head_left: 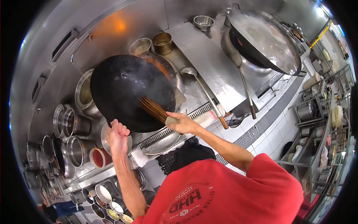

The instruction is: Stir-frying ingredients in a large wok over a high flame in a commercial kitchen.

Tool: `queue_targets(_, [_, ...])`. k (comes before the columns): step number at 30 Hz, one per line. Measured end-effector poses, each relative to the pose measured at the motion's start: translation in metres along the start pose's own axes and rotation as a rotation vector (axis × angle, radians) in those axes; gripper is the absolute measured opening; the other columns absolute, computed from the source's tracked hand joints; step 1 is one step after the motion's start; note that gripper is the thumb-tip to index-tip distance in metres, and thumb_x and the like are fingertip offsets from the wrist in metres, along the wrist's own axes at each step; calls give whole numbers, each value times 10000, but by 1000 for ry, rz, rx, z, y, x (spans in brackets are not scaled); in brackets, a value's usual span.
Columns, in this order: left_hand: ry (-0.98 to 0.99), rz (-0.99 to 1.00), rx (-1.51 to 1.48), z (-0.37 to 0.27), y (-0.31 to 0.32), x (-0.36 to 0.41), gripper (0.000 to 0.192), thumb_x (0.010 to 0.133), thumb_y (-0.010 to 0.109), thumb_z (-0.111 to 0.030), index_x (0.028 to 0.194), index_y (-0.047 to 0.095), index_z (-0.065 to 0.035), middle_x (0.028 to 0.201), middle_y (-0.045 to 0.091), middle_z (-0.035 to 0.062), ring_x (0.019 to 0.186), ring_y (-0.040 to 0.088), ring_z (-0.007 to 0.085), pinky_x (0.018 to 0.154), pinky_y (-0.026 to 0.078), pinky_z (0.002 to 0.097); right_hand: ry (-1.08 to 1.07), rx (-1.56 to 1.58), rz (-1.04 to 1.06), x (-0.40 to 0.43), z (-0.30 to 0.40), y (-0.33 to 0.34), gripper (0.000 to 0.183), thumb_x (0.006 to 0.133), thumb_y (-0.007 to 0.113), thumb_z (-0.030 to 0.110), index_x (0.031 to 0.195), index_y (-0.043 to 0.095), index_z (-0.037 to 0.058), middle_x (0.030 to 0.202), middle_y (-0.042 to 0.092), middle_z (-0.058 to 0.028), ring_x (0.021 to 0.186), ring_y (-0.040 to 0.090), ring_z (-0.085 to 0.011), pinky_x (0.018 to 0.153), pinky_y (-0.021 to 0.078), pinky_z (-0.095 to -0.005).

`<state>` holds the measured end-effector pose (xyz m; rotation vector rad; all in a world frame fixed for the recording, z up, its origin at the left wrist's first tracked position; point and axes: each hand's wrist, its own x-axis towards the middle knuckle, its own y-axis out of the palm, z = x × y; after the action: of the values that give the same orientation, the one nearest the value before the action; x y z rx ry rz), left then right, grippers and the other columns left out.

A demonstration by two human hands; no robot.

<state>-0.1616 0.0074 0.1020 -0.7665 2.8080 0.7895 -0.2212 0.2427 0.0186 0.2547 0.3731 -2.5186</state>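
Observation:
A black wok (131, 86) sits tilted over the round stove ring, with a little steam above its dark inside. My left hand (117, 135) is closed on the wok's handle at its near left rim. In my right hand (183, 123) is the bound end of a bamboo wok brush (153, 109), its bristles resting against the wok's inner surface near the right side. A steel ladle (205, 92) with a wooden handle end lies on the worktop right of the wok. Behind the wok stand a metal can (162, 44) and a round steel bowl (140, 46).
At the right, a large wok (265, 42) of steaming, cloudy liquid stands beyond a steel panel (207, 64), with a wok spatula (244, 81) beside it. Steel pots (77, 151) and a container of red sauce (98, 157) stand left. Small ingredient bowls (103, 193) sit lower left.

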Motion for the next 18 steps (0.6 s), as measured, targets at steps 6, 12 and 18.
queue_targets(6, [-29,64,164,-13,6,-2,189,909,500,-145,754,393,-130,541,208,-74,458,212,45,452,227,227,6,13,-38,-9,-12,25,716,729,636,344,1337,372,73,1144,559,-227,1082,535,-315,939,394,-304])
queue_targets(12, [43,178,379,-4,49,-15,132,920,470,-168,825,388,-127,570,253,-70,458,248,32,431,223,206,-77,129,-84,-16,-12,35,699,767,646,339,1349,357,80,1289,450,-221,1225,409,-286,1022,309,-316])
queue_targets(18, [217,115,541,27,67,-46,108,923,444,-161,877,411,-68,605,347,-39,475,337,32,421,274,195,-27,326,-37,-16,-7,31,681,786,661,213,1370,330,98,1241,501,-150,1173,434,-187,984,329,-277])
